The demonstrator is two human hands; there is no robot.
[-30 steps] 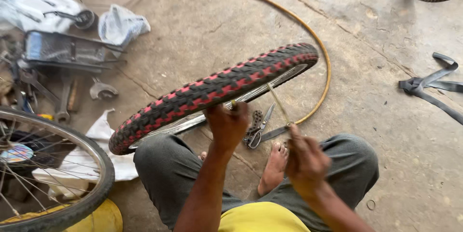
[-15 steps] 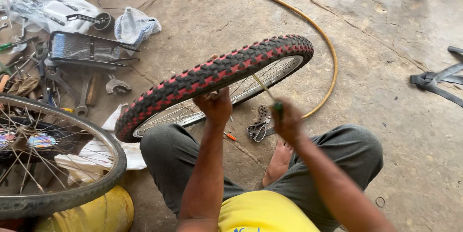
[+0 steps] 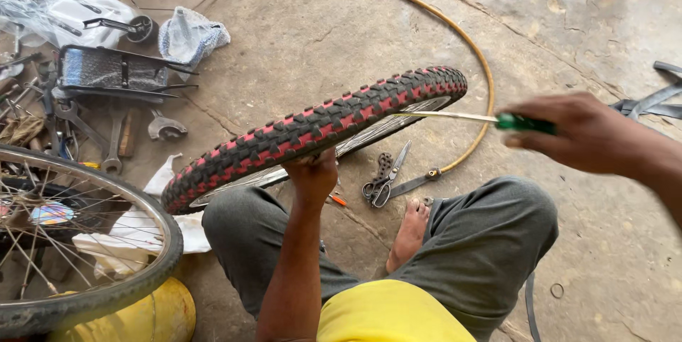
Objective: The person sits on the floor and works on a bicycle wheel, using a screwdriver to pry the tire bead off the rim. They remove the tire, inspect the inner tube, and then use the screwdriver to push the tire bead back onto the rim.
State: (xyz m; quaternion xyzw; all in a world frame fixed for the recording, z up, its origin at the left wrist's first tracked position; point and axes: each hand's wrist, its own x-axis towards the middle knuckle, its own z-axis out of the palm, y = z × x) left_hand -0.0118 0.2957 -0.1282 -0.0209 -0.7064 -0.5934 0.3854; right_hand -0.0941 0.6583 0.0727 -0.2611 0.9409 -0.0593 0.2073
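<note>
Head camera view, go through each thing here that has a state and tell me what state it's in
left hand: gripping the tyre's near edge
right hand: closed on the screwdriver's green handle
red and black tyre: on its rim, held up tilted
screwdriver: tip at the rim
scissors: lying on the floor, blades closed
second wheel: lying by the knee

Clear plastic bags (image 3: 42,1) top left, small bluish-white bag (image 3: 190,35) beside them
</note>
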